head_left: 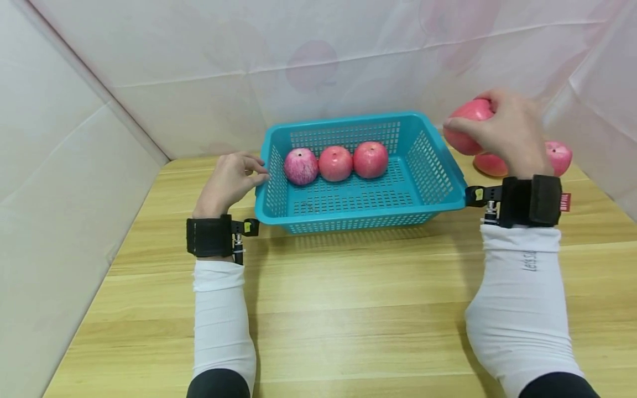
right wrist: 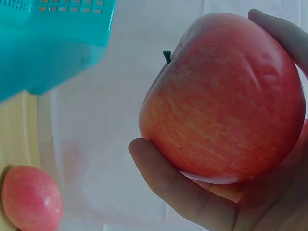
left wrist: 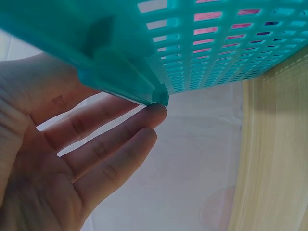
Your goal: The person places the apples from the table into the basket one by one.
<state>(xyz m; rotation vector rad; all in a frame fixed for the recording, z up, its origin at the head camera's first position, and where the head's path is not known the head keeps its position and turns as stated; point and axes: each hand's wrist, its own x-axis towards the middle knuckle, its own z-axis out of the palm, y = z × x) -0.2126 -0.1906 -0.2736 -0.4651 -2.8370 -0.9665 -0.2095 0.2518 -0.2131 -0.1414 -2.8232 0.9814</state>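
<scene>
A blue plastic basket (head_left: pixel 348 216) stands on the table with three red apples in a row inside: a streaked apple (head_left: pixel 301 166) at the left, a middle apple (head_left: pixel 335 163) and a right apple (head_left: pixel 370 160). At the basket's left end my left hand (head_left: pixel 230 179) holds the rim; the left wrist view has its fingers (left wrist: pixel 115 168) beneath the rim, the thumb mostly hidden. My right hand (head_left: pixel 512 130) grips another red apple (right wrist: pixel 221 101) between thumb and fingers, raised just outside the basket's right end. This apple has a short dark stem.
Beyond the right hand, two more apples lie on the wooden table (head_left: pixel 348 309): one red apple (head_left: pixel 490 165) partly covered by the hand and a pink apple (head_left: pixel 559 157). Pale cloth walls (head_left: pixel 199 83) border the table at the back and sides.
</scene>
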